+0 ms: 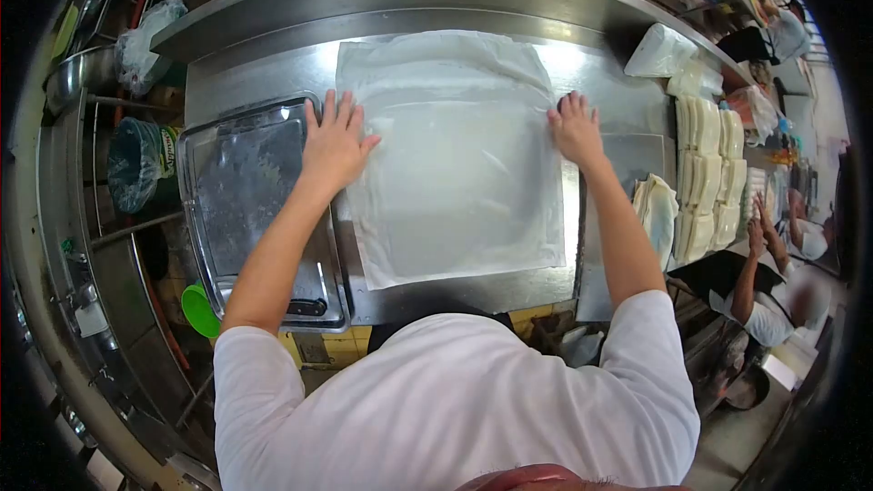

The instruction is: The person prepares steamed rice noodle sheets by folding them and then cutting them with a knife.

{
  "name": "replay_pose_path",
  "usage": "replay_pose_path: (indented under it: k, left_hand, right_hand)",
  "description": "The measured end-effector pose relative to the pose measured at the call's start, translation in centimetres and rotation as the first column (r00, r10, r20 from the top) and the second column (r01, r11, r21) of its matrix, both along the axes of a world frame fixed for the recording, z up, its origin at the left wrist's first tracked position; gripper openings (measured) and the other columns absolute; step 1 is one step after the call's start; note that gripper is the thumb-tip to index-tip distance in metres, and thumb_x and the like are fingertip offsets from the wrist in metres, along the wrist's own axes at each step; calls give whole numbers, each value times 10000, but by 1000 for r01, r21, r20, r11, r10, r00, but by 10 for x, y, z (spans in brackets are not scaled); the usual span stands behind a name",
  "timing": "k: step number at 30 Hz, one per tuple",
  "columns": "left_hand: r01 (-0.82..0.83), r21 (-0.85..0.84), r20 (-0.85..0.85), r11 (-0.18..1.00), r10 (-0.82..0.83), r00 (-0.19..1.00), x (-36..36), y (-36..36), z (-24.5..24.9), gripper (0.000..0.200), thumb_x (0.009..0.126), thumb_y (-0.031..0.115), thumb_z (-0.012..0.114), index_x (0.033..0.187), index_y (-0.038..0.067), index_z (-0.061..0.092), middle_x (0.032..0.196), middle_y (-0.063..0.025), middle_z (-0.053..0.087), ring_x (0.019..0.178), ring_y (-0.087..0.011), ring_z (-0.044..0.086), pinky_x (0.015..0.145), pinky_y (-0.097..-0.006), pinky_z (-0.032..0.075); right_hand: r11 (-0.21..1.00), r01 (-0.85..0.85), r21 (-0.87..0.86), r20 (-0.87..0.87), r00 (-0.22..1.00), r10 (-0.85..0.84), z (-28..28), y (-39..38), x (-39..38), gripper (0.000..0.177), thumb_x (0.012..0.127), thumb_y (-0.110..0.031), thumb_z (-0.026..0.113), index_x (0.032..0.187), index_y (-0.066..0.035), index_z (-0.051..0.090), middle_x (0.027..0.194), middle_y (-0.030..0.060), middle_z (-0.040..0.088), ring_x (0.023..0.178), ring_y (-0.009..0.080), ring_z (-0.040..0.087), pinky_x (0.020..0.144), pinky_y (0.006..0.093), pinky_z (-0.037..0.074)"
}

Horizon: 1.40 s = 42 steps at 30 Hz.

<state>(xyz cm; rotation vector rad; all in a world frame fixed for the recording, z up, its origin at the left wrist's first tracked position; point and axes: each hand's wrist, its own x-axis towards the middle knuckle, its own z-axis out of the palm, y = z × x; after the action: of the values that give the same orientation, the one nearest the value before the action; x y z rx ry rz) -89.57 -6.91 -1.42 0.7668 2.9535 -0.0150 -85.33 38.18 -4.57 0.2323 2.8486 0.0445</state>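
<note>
The left hand (336, 141) lies flat and wide open, palm down, fingers spread and pointing away from the person. It grips nothing. Its thumb side rests on the left edge of a thin, pale sheet (455, 173), while its outer fingers reach over the rim of a metal tray (241, 209) just beside it. The right hand (575, 127) is also open and holds nothing. Its fingers are slightly bent and press down on the sheet's right edge.

The sheet is spread flat on the steel desk (600, 95) between the two hands, reaching from them back toward the person's chest and a little beyond the fingertips. It is close to square, so its long axis is hard to call. Its sides run straight away from the person, and its near edge lies along the desk's front. The far part is wrinkled.

Out past the right hand stand stacks of folded pale sheets (707, 173), with a white bundle (659, 50) beyond them. Further right, another person (773, 305) is below the desk's level. Below the tray, on the left hand's side, a green cup (198, 309) shows.
</note>
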Motion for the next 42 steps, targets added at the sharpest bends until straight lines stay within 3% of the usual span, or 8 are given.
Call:
replay_pose_path:
  k: [4,6,11,14,16,19,29,42]
  left_hand:
    - [-142,104,-101,984,153,983,-44,6,-3,523,994,388,520,1377,33,537,1569,-195,349,1483,-404,244,1167,-671,148]
    - [-232,120,-95,965,244,965,-67,12,-12,476,970,347,564,1327,31,569,1539,-192,385,1468,-403,271,1164,-676,153]
    - [-305,197,-50,932,320,946,-82,13,-33,317,909,236,656,1128,7,672,1405,-184,504,1361,-391,403,1123,-692,216]
    - [-275,426,-71,862,335,940,-73,4,-36,223,875,183,687,1016,10,693,1330,-161,559,1293,-378,459,1097,-603,312]
    - [-215,714,-76,666,379,922,-56,-2,-25,144,843,120,711,952,31,681,1262,-145,595,1238,-369,492,1062,-503,369]
    - [-146,734,-133,664,351,927,-4,-9,6,166,810,67,725,961,38,663,1248,-148,602,1194,-373,525,1005,-448,428]
    - [-149,500,-33,853,190,981,118,-19,1,101,778,60,733,872,97,732,1337,-131,547,1369,-363,401,1174,-576,217]
    - [-188,436,48,880,186,981,125,1,1,332,782,159,758,1104,99,703,1408,-122,508,1382,-340,394,1173,-586,206]
  right_hand:
    - [988,-27,-155,-161,987,2,13,-6,-53,567,1019,-330,463,1448,37,407,1523,272,381,1431,425,338,1151,576,295]
    - [932,-147,-331,-433,901,-11,-1,-20,-79,510,947,-180,551,1398,37,460,1387,283,513,1287,448,485,1067,532,419]
    - [985,-127,-115,-317,944,85,8,-61,-94,391,830,-74,606,1215,-9,596,1106,207,625,1053,372,611,921,465,513]
    - [984,-140,-111,-376,923,89,-1,-55,-86,234,791,-50,613,1020,-25,656,991,170,640,971,357,624,855,480,507]
    - [951,-222,-217,-668,744,22,7,-50,-68,119,766,-49,630,883,-44,654,908,147,637,906,354,617,809,479,478]
    - [925,-301,-232,-719,694,46,36,-45,-16,106,764,-62,642,869,-44,647,875,139,629,886,342,609,808,468,451]
    - [937,-216,-275,-497,866,54,17,-48,107,94,748,-78,678,841,-68,669,900,103,636,916,301,619,894,437,443]
    - [770,-395,-501,-539,839,79,60,-153,35,408,844,-135,673,1232,-17,624,1244,231,609,1159,401,566,1000,453,459]
